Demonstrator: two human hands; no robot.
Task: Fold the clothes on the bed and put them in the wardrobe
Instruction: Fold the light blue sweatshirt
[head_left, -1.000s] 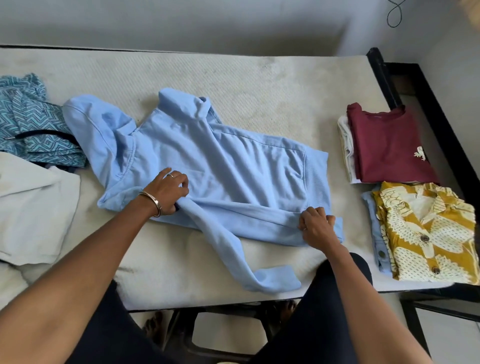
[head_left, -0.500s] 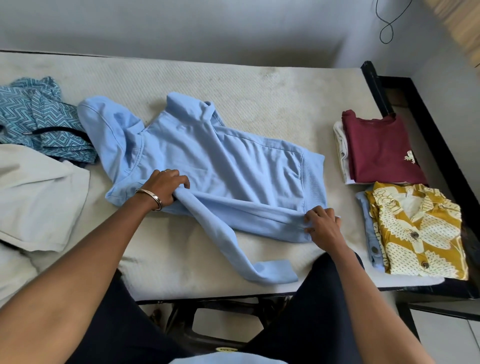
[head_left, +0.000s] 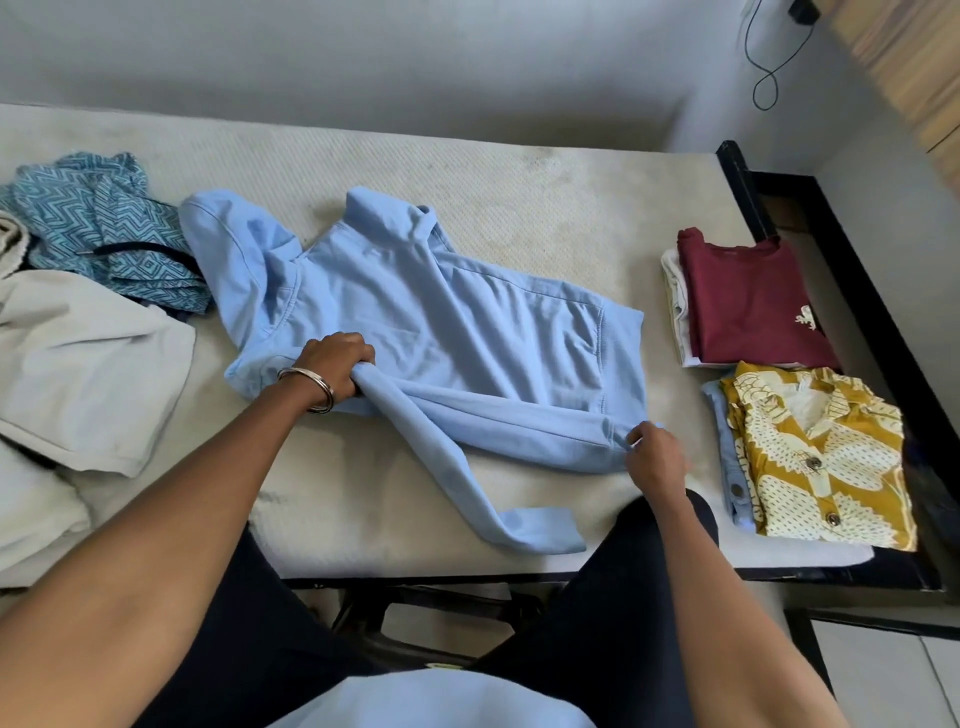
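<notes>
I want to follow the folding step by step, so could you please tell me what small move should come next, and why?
Probably lift the near edge of the light blue cotton hoodie over its body: the left hand grips the sleeve base, the right hand pinches the hem corner.

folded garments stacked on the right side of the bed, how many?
4 visible: maroon shirt atop a white one; nearer, yellow patterned shirt atop a light blue one. More may be hidden beneath.

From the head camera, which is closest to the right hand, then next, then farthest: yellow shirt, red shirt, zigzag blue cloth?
From the right hand:
1. Yellow shirt, just to its right.
2. Red shirt, farther back on the right.
3. Zigzag blue cloth, far left.
</notes>
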